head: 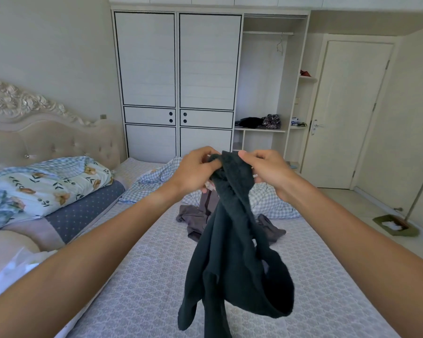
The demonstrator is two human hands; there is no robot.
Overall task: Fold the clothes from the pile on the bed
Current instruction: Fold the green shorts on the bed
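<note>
Where both arms reach forward above the bed (156,276), 1 dark garment (232,252) hangs from 2 hands. Left hand (195,170): fingers curled tight, pinching the garment's top edge. Right hand (266,172): fingers curled, gripping the same bunched edge just beside. Grey clothes (198,215) lie on the bed beyond.

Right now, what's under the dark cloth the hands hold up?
Under the dark cloth lies the bed, with gray clothes partly showing. The cloth hides their middle.
</note>
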